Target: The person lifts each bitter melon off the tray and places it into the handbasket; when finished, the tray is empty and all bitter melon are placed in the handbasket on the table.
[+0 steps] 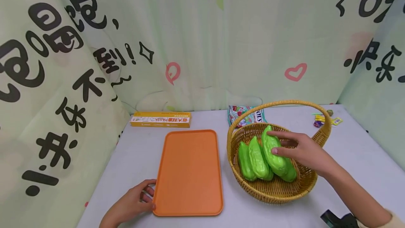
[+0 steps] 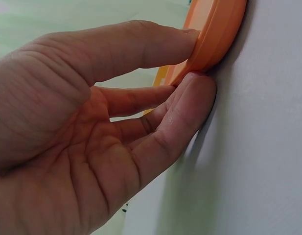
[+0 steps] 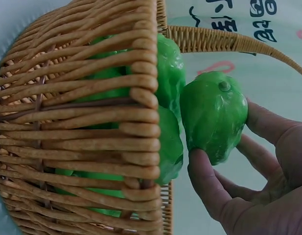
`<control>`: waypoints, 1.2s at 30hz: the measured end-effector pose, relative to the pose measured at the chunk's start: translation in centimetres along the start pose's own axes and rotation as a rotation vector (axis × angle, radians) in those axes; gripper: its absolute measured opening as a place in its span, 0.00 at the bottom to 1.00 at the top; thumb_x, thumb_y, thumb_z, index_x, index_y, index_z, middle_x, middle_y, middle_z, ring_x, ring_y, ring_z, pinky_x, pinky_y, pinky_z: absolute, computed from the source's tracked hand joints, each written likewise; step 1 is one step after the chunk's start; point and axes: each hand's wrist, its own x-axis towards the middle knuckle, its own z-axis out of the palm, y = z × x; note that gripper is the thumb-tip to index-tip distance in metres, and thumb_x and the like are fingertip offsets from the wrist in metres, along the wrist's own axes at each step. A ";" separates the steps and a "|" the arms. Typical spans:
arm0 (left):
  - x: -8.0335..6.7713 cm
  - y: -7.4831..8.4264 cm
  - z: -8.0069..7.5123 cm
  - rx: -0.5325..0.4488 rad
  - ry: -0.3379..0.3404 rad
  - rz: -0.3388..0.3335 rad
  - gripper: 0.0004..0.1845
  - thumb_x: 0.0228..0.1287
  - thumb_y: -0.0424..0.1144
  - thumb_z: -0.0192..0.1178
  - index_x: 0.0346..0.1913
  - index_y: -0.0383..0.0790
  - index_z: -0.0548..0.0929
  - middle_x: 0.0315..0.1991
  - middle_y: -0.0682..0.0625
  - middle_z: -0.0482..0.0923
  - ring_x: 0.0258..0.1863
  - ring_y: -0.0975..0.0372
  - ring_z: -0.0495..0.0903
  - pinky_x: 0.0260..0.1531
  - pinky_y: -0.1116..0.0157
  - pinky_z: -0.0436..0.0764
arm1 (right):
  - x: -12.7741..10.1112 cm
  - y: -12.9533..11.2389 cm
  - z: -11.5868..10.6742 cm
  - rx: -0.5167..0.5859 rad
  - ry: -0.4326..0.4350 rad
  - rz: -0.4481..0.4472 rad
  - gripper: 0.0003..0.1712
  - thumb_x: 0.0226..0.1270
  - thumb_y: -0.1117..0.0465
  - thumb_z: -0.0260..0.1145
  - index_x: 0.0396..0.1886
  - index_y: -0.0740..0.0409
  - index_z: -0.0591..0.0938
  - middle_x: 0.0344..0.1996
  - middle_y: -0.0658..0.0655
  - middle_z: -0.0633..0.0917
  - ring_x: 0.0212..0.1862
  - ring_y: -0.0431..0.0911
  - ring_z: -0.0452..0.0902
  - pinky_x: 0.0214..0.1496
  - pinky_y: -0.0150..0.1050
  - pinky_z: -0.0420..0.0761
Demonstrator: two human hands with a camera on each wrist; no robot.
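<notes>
An orange rectangular tray [image 1: 188, 173] lies flat on the table. My left hand [image 1: 134, 201] is at its lower left corner, thumb and curled fingers holding the rim, as the tray edge [image 2: 217, 36] in the left wrist view also shows. A wicker basket [image 1: 269, 197] stands to the right, with several glossy, ridged green vegetables [image 1: 258, 159] like bitter melons inside. My right hand [image 1: 299, 150] grips one green vegetable [image 3: 213, 115] between thumb and fingers. Tilted, it leans over the others at basket-rim height; in the right wrist view, it appears just beyond the rim.
Behind the tray lies a yellow pasta box [image 1: 160, 119]. A colourful snack bag [image 1: 245, 115] sits behind the basket, and small wrapped items [image 1: 320, 119] lie at the back right. The basket's tall handle [image 1: 281, 102] arches above it. Printed curtains [image 1: 196, 45] enclose the table.
</notes>
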 end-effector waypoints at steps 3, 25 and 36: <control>0.0 0.0 0.0 -0.006 -0.001 -0.003 0.38 0.55 0.34 0.72 0.67 0.29 0.67 0.42 0.47 0.74 0.36 0.58 0.79 0.35 0.67 0.77 | 0.2 0.0 0.2 -0.013 -0.009 0.008 0.32 0.66 0.46 0.69 0.68 0.46 0.76 0.63 0.65 0.74 0.55 0.57 0.76 0.43 0.45 0.79; 0.1 -0.1 0.0 -0.014 0.000 0.000 0.38 0.55 0.34 0.72 0.67 0.29 0.67 0.42 0.47 0.73 0.36 0.58 0.79 0.35 0.67 0.77 | 0.5 -0.3 1.1 -0.073 0.013 0.028 0.33 0.65 0.41 0.68 0.67 0.46 0.77 0.63 0.66 0.74 0.57 0.60 0.75 0.48 0.55 0.78; 0.3 -0.5 -0.4 -0.038 -0.026 -0.026 0.38 0.56 0.33 0.71 0.68 0.27 0.66 0.42 0.46 0.74 0.36 0.57 0.79 0.36 0.67 0.76 | 0.4 -0.6 1.7 -0.070 0.031 0.029 0.33 0.64 0.40 0.68 0.67 0.46 0.78 0.64 0.65 0.73 0.57 0.59 0.75 0.49 0.58 0.76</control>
